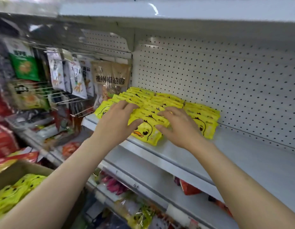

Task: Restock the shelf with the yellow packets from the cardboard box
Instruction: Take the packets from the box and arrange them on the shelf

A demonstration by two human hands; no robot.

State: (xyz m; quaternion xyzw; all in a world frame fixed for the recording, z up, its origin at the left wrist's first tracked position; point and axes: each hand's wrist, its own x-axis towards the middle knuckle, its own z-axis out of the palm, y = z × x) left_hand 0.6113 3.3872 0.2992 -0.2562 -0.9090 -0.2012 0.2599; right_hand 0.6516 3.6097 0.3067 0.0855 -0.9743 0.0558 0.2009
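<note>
Several yellow duck-face packets [161, 103] stand in rows on the white shelf [252, 156], leaning back toward the pegboard. My left hand [117, 121] rests on the left rows with fingers spread, thumb against the front packet [146, 133]. My right hand [180, 126] lies over the middle rows, fingers straight, touching the same front packet from the right. More yellow packets [12, 192] fill the cardboard box [19, 169] at the lower left.
The white pegboard back wall [218, 83] rises behind the packets. Hanging snack bags [77, 80] and wire hooks crowd the bay to the left. Lower shelves hold red and mixed packets [189, 187]. A white shelf [176, 12] runs overhead.
</note>
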